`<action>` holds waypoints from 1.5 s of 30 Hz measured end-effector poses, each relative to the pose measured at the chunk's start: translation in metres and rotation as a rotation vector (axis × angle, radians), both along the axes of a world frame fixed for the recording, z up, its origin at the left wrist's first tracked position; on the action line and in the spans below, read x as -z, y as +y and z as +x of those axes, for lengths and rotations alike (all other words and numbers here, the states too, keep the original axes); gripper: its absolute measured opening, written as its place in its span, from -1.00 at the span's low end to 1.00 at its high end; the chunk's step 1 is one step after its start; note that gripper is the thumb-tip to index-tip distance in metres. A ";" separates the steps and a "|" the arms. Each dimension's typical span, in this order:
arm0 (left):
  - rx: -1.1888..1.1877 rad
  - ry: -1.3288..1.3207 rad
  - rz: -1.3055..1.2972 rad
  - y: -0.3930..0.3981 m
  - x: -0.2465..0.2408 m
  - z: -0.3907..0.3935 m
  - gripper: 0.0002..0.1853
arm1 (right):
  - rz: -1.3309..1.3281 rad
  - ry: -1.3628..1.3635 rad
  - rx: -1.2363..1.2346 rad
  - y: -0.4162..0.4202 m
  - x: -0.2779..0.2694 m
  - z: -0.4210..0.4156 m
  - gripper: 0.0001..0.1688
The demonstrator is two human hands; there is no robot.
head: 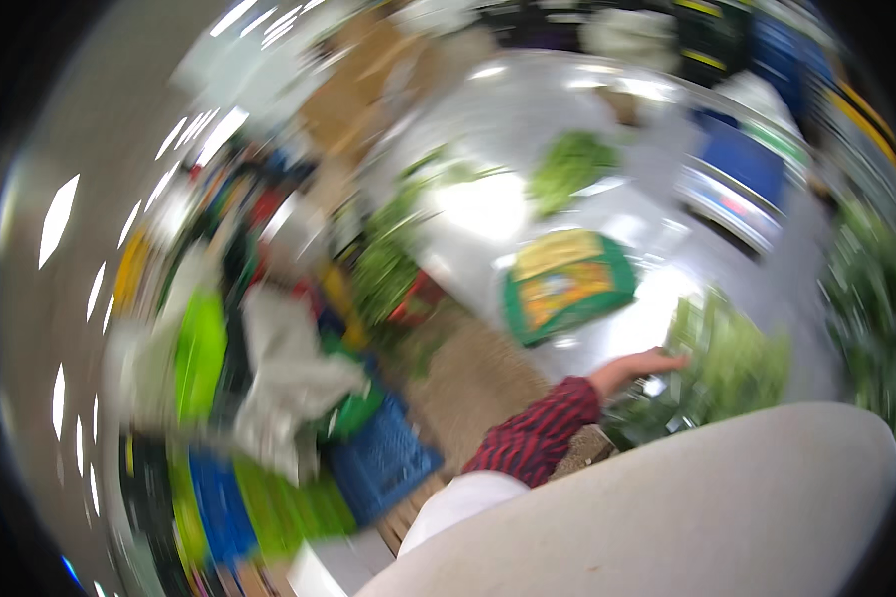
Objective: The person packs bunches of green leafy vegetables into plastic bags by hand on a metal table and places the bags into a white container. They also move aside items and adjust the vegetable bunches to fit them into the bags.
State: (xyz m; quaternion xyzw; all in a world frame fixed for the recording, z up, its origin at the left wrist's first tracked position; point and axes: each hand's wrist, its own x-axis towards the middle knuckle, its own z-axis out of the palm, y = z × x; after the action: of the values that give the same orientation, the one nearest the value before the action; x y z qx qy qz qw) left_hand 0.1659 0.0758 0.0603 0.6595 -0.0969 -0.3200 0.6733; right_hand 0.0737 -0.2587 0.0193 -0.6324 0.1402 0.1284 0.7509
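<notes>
My left hand [638,366], below a red and black striped cuff, reaches across to a bunch of leafy greens [732,354] at the near side of a shiny metal table [485,254]. Its fingertips meet the pale leaves and stems. Motion blur hides whether they grip. Just beyond the hand lies a green and yellow printed bag [571,283]. Farther back on the metal rests a smaller bunch of light green leaves [573,172]. My right hand is out of view; a broad cream surface [679,515], perhaps my clothing, fills the lower right.
A weighing scale [743,164] with a blue platform stands at the right. More greens [388,261] spill over the table's left edge above a red container [418,298]. On the left are a blue plastic crate [384,463] and a pale cloth or sack [287,380]. Dark greens [870,313] line the far right.
</notes>
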 end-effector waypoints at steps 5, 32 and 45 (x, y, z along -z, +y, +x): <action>-0.004 -0.189 0.005 -0.032 0.051 -0.044 -0.48 | 0.211 0.061 -0.139 0.004 0.008 -0.027 -0.39; 0.971 0.254 -0.082 -0.555 -0.040 -0.372 -0.30 | 0.176 -0.187 1.684 -0.203 -0.058 -0.574 -0.49; 1.098 -1.051 0.184 -0.645 0.119 -0.426 -0.04 | -0.738 0.479 1.798 -0.234 0.127 -0.817 -0.31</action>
State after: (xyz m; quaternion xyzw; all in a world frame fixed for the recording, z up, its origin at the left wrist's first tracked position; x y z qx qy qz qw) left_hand -0.2605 -0.5690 -0.0592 0.6358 -0.6910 -0.2597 0.2255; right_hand -0.7435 -0.4928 -0.1079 -0.4425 0.7450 -0.4147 0.2778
